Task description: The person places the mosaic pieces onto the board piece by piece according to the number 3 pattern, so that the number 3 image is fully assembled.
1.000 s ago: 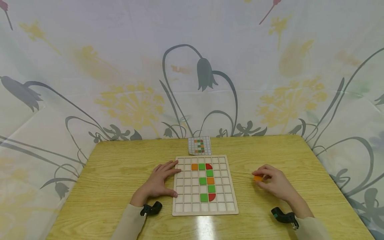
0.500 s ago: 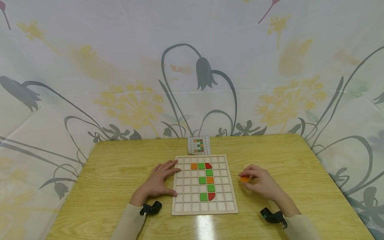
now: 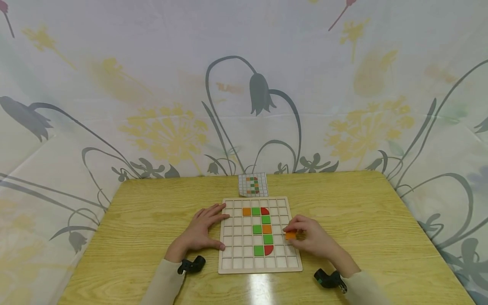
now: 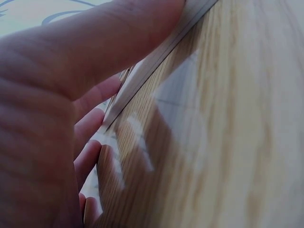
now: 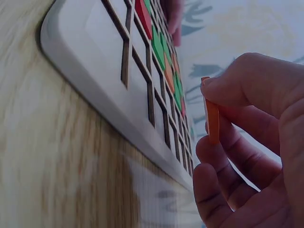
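A light wooden grid board (image 3: 238, 264) lies flat on the table, several green, orange and red tiles set in its cells. My right hand (image 3: 314, 239) pinches an orange square tile (image 3: 291, 235) between thumb and fingers, over the board's right edge. In the right wrist view this orange tile (image 5: 212, 118) stands on edge in the grip, apart from the board. My left hand (image 3: 202, 231) rests at the board's left edge, fingers spread, with fingertips and thumb touching the rim. The left wrist view shows the thumb (image 4: 118, 33) along that rim.
Behind the board lies a paper card (image 3: 253, 185) printed with a coloured grid pattern. The wooden table (image 3: 152, 212) extends to both sides. A flowered cloth (image 3: 171, 84) hangs behind the table. Each wrist carries a black camera mount (image 3: 192, 265).
My right hand has moved left with the orange tile, from the bare table at the right to above the board's right edge. The left hand has stayed in place.
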Tool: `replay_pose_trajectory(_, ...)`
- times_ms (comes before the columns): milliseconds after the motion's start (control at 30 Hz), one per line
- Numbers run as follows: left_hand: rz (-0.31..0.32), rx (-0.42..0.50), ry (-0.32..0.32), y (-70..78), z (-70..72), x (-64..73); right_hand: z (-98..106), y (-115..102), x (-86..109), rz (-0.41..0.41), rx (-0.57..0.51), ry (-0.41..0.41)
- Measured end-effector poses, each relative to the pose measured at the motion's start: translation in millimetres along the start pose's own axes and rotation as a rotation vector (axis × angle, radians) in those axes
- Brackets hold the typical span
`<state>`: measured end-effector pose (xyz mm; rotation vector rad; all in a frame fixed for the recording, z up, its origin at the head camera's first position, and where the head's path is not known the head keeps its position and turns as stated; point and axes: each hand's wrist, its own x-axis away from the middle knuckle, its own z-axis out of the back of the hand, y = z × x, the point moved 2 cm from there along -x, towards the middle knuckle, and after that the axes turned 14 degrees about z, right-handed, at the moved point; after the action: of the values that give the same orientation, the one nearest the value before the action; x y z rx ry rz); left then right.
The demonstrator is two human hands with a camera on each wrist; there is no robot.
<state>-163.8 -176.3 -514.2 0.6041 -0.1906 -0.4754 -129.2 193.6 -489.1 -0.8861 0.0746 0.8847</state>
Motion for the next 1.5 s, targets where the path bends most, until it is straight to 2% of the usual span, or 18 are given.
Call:
replay_pose_trajectory(333, 0.010, 0.003, -0.004, 0.8, -0.6, 0.6, -16, -8, -12.8, 0.002, -0.014, -0.033)
replay_pose_trajectory(533, 0.009, 0.008, -0.004, 0.9, -0.5, 0.7, -33, -9, -20.8, 0.066, -0.030, -0.051)
replay_pose_trajectory(767, 0.011, -0.005, -0.005, 1.6, -1.0, 0.6, -54, -16, -28.9, 0.150, 0.039, -0.087)
replay_pose_trajectory(1067, 0.024, -0.009, -0.005, 0.5, -0.3, 1.3, -67, -24, -37.7, 0.089, 0.057, -0.117)
replay_pose_trajectory(1333, 0.011, -0.004, 0.003, -0.2, -0.4, 0.4, -79, -31, -47.2, 0.127, 0.046, -0.108)
replay_pose_trajectory(1500, 0.011, -0.001, 0.007, 0.7, -0.4, -0.1, -85, -34, -51.3, 0.107, 0.067, -0.136)
